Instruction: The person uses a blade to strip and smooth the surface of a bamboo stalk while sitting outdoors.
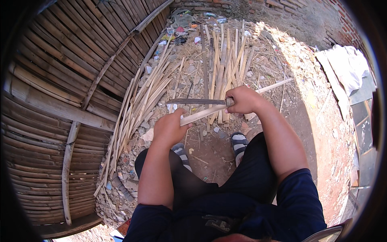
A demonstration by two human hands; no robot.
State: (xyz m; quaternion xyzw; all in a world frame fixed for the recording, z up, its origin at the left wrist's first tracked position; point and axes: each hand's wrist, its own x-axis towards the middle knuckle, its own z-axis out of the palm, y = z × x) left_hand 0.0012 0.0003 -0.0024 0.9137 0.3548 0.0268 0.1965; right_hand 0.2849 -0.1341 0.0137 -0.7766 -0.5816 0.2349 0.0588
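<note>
Fingers of the left hand (170, 128) clamp the near end of a bamboo strip (209, 111) slanting up to the right above the knees. Right hand (242, 100) grips a knife (197, 101), its blade lying across the strip, leftward.

Bamboo wall (52, 80) along left. Split strips (139, 105) heaped at its foot, more strips (225, 56) ahead on dirt. Litter (181, 24) at far edge. White cloth (346, 66) right, brick wall (322, 16) behind.

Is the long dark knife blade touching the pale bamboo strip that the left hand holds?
Cannot tell. In the head view the long dark knife blade lies just above the pale bamboo strip, near the right hand; contact is unclear.
</note>
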